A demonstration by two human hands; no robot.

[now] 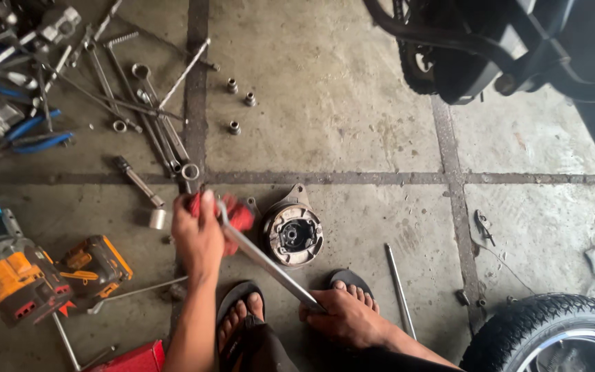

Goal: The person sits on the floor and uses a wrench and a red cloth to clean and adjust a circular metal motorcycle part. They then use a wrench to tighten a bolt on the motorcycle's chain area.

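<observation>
Right hand (348,318) down low by the sandalled feet, fingers clenched around the near end of a long flat grey metal bar (268,262), which slants up and away across the concrete floor (352,131). Left hand (200,238) is up at the far end, fingers closed over a red rag (240,217) bunched against the bar's tip. Just right of that rag sits a round rusty brake drum plate (293,234), flat on the floor, close beside the bar but whether touching I cannot tell. Thin steel rod (399,289) lies beside the right foot. Off to the left, an orange and black power tool (18,279) rests on the floor, and beyond it a scatter of long wrenches (147,114) with three small sockets (239,105). Black tyre (542,331) at bottom right.
</observation>
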